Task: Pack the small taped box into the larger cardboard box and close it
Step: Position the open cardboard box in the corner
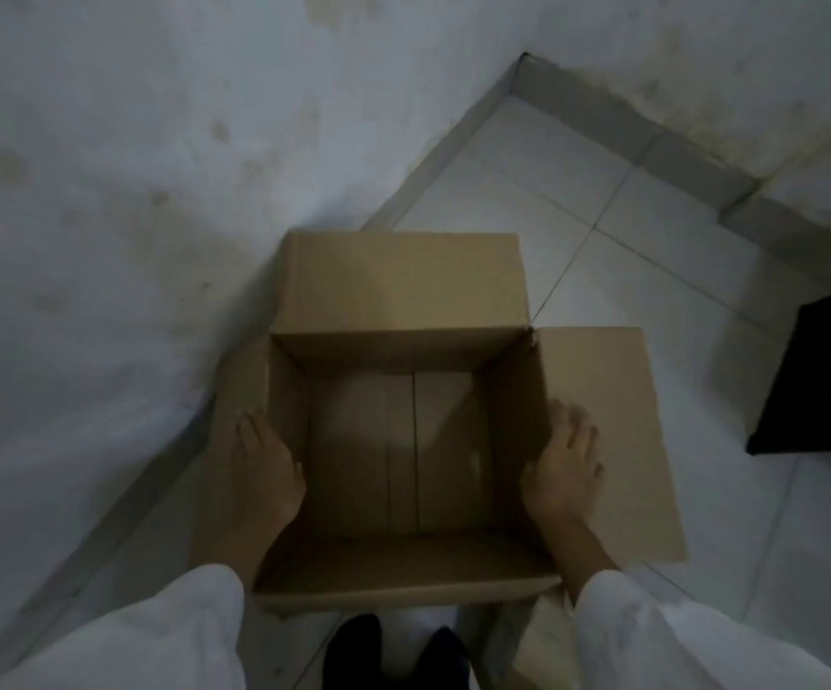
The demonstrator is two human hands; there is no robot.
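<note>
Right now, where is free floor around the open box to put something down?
Bare tile lies beyond the right flap, between the far wall's skirting and the dark object. The left is crowded: cardboard box nearly against the wall. Left hand, right hand hold its sides.

You're looking at a dim, bluish, soft picture: the floor [652, 271] at upper right is brightest, the cardboard box [403, 291] interior sits in shadow, and wide-angle bending blurs the edges.
</note>
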